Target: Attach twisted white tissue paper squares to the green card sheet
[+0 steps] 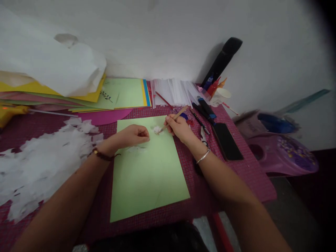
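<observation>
A light green sheet of paper (147,171) lies on the table in front of me. My right hand (181,128) is closed around a thin wooden stick (181,111), which slants down to the left. Its lower end is at a small white crumpled tuft (156,129) near the sheet's top edge. Just left of the tuft, my left hand (131,135) hovers over the paper with fingertips pinched together. Whatever they hold, if anything, is too small to make out. Below that hand is a faint pale patch on the sheet.
White paper scraps (49,157) are heaped at left, near a yellow glue gun (12,113). Coloured sheets (126,92) and glue sticks (170,91) lie at the back. A black phone (228,141), scissors (203,136) and paint bottles (214,86) are at right.
</observation>
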`<action>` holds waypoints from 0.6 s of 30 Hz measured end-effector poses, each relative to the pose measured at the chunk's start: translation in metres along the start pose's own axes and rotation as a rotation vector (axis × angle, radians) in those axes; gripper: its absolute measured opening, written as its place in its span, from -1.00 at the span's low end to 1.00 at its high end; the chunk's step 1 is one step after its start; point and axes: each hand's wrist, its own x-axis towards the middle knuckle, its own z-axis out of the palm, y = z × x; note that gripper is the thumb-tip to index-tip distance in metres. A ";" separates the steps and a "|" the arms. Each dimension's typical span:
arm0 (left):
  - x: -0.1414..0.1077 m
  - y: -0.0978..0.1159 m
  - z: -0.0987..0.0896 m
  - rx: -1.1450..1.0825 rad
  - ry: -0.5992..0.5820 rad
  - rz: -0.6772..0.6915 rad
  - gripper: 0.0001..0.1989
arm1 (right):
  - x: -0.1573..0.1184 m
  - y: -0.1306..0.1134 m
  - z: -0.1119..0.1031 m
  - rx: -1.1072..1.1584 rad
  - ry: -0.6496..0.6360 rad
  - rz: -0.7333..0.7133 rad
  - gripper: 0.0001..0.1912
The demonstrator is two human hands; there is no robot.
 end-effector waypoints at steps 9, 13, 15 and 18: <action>0.012 -0.012 0.015 -0.085 0.311 0.003 -0.83 | 0.004 0.007 0.005 0.029 0.006 0.009 -0.72; 0.014 -0.017 0.017 -0.158 0.286 0.059 -0.82 | 0.006 0.009 0.007 0.044 0.019 0.014 -0.73; 0.015 -0.019 0.018 -0.181 0.275 0.087 -0.81 | 0.006 0.010 0.008 0.036 0.023 0.014 -0.73; 0.015 -0.019 0.020 -0.189 0.276 0.102 -0.81 | 0.007 0.011 0.010 0.031 0.037 0.032 -0.74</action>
